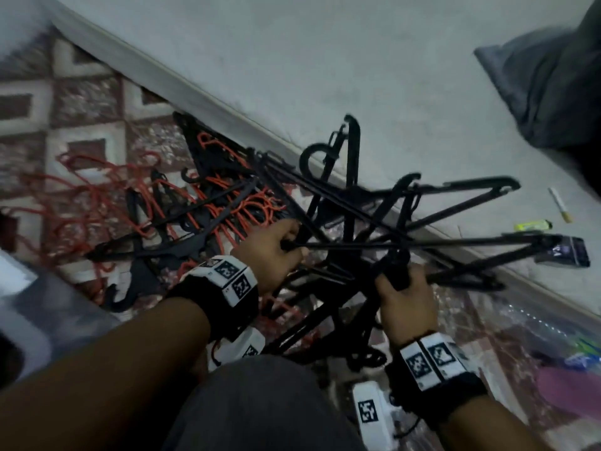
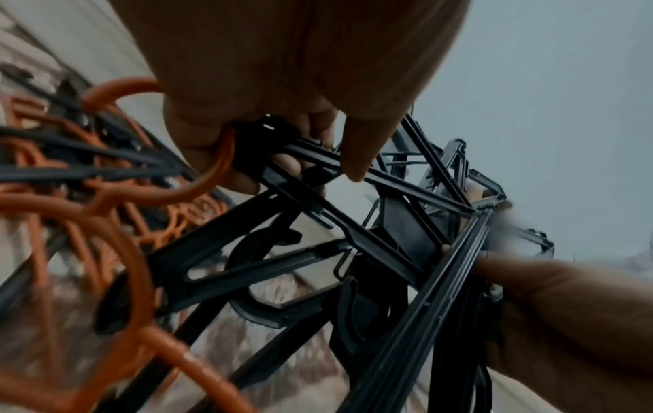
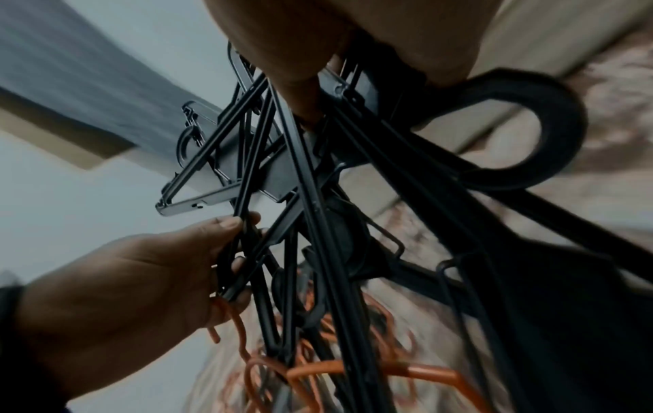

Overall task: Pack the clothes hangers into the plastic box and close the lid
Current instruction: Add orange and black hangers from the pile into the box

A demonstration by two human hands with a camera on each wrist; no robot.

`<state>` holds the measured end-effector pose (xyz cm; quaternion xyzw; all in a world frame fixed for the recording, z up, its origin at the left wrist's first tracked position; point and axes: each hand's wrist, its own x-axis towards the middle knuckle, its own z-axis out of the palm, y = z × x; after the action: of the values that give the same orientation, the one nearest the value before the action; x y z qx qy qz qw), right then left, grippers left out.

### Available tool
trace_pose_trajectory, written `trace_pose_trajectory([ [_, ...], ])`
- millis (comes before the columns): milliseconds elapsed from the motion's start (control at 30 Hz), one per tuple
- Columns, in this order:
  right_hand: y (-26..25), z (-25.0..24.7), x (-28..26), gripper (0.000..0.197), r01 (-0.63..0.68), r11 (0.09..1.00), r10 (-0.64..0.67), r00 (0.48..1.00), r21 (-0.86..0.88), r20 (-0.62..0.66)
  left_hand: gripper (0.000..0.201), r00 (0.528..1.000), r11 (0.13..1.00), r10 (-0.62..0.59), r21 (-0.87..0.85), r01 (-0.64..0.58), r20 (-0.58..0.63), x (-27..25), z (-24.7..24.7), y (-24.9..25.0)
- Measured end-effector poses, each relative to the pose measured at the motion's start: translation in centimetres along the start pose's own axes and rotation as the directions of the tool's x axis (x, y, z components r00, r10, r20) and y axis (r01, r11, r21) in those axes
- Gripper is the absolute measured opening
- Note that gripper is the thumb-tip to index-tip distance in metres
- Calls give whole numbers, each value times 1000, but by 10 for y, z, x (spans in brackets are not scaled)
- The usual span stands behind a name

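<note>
A tangled bunch of black plastic hangers (image 1: 357,219) hangs lifted above the patterned rug, held by both hands. My left hand (image 1: 276,249) grips several black bars at the bunch's left side, and an orange hanger hook (image 2: 215,178) is caught round its fingers. My right hand (image 1: 403,294) is curled round the black stems (image 1: 398,268) lower right. More orange hangers (image 1: 97,203) and black hangers (image 1: 156,252) lie in a loose pile on the rug to the left. A grey-white corner of the plastic box (image 1: 19,307) shows at the left edge; its lid is out of sight.
A pale mattress (image 1: 325,60) runs diagonally behind the pile, with dark folded cloth (image 1: 549,92) on it. A cigarette (image 1: 560,209), a yellow lighter (image 1: 533,226) and a dark packet (image 1: 566,252) lie near its edge. Clear plastic wrap (image 1: 533,333) is at the right. My knee (image 1: 260,405) is below.
</note>
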<state>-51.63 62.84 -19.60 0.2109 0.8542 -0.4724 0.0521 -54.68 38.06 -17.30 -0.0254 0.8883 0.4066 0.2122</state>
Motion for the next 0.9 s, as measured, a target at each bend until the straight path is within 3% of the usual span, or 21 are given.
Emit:
trace_pose_trajectory([
  [133,-78,-26,11,22,243,970,-241,968,19,-69,24,975,996,92,17,-90,-204,-20,-50,45],
  [267,-162,-58,20,38,441,893,-448,886,-88,-118,24,919,987,159,23,-161,-361,-41,-106,91],
  [367,-223,-81,13,43,543,837,-548,830,-72,-109,35,865,980,184,14,-201,-467,-58,-142,122],
  [467,-276,-99,0,43,644,762,-648,754,-68,-111,44,828,961,178,-87,-263,-532,-79,-172,147],
  [700,-370,-120,-39,43,814,576,-817,568,-78,-100,42,755,905,127,-237,-353,-643,-137,-231,181],
  [800,-394,-119,-49,43,851,519,-854,513,-78,-93,38,768,894,93,-286,-344,-634,-155,-245,185],
  [900,-400,-109,-49,36,859,503,-864,499,-93,-62,33,802,918,34,-298,-261,-596,-160,-246,181],
])
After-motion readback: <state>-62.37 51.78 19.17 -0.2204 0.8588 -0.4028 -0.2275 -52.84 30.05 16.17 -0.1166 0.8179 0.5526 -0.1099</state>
